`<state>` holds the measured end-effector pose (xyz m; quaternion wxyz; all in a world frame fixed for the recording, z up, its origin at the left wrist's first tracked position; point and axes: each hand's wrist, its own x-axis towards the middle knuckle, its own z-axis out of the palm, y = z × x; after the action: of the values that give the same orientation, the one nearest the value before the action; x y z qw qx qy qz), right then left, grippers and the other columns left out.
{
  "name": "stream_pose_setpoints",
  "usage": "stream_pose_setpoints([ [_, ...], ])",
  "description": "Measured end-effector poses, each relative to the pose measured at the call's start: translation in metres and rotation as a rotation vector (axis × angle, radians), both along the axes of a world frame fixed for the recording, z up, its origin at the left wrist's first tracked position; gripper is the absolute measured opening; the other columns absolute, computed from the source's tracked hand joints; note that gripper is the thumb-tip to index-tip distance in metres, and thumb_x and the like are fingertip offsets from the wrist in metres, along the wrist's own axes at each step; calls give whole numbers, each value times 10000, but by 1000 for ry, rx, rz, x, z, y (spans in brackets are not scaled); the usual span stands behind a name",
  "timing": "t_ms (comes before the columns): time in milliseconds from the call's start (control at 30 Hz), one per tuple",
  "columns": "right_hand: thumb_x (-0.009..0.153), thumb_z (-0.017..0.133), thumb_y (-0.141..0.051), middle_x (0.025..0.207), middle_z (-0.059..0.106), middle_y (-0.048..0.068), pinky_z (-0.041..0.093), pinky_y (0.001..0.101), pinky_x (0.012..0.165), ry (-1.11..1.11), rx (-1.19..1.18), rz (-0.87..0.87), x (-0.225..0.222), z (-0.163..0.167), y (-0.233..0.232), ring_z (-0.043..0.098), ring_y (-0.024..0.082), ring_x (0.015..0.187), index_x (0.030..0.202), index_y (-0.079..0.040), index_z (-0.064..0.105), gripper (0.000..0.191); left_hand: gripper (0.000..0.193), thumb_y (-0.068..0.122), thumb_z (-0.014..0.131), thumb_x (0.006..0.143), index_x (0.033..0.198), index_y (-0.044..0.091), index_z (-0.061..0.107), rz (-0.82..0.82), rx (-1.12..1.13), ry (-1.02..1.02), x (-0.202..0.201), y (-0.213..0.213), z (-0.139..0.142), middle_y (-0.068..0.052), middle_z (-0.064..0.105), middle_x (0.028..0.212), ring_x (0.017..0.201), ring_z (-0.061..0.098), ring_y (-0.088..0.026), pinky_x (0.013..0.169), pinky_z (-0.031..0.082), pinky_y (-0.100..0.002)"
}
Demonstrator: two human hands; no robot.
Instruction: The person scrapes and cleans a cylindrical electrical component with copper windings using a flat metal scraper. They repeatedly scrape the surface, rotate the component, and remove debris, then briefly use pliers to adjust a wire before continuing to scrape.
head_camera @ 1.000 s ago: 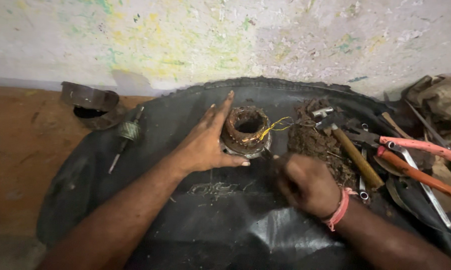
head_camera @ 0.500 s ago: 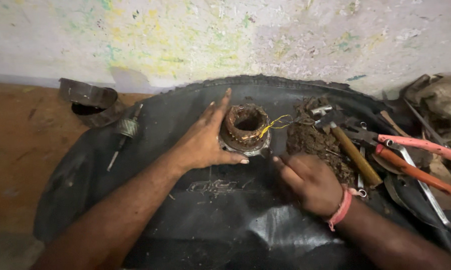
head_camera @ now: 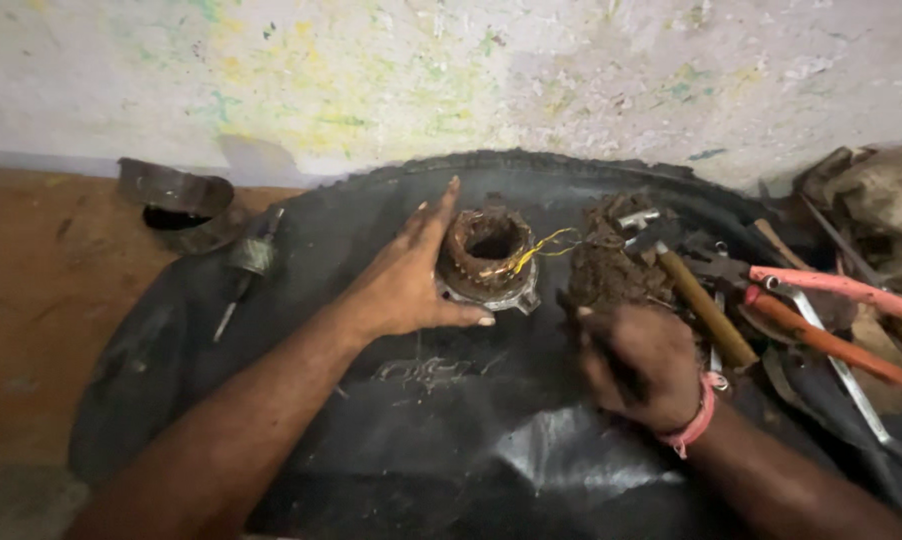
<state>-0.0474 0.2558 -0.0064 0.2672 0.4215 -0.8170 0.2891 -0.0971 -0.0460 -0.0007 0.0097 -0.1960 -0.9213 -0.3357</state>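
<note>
Stator [head_camera: 488, 258] sits on the black mat [head_camera: 371, 420], near the mat's far middle; rusty core with its bore open, yellow wire [head_camera: 543, 246] trailing off its right side; judged part-stripped, since a heap of pulled copper winding [head_camera: 611, 265] lies just right of the stator and loose strands [head_camera: 421, 372] lie in front of it; what is left inside the slots is too small to tell; wire and some winding likely remain to clear.

Left hand [head_camera: 403, 280] lies flat-open against the stator's left side, fingers stretched, thumb under its near rim; steadying, not clasping.
Right hand [head_camera: 639, 362] is right and nearer than the stator, curled closed around something thin and dark; what it is I cannot tell; pink band [head_camera: 693, 420] on that wrist.

Right of the stator: hammer [head_camera: 693, 295] with wooden handle, red-handled pliers [head_camera: 821, 312], other metal tools in a pile.
Left of the stator: screwdriver [head_camera: 239, 278] at the mat's edge; beyond it a bent metal ring [head_camera: 176, 195] on the brown floor [head_camera: 41, 290].
Behind the stator: pale wall [head_camera: 451, 70] with yellow-green paint smears; dim, gritty floor-level work spot.
</note>
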Motion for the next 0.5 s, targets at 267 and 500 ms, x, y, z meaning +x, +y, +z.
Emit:
stream_pose_setpoints([
  [267, 877, 664, -17, 705, 631, 71, 484, 282, 574, -343, -237, -2, -3, 0, -6, 612, 134, 585, 1011, -5, 682, 135, 1520, 546, 967, 583, 1611, 170, -88, 3, -31, -10, -3, 2, -3, -310, 150, 1644, 1522, 165, -485, 1218, 242, -516],
  [500, 867, 658, -22, 710, 647, 60, 498, 289, 552, -333, -164, 39, -7, -4, -10, 635, 129, 574, 1048, -10, 695, 186, 1504, 546, 966, 603, 1613, 181, -87, -41, 24, 33, -1, 2, -2, -285, 134, 1675, 1531, 160, -500, 1227, 233, -543],
])
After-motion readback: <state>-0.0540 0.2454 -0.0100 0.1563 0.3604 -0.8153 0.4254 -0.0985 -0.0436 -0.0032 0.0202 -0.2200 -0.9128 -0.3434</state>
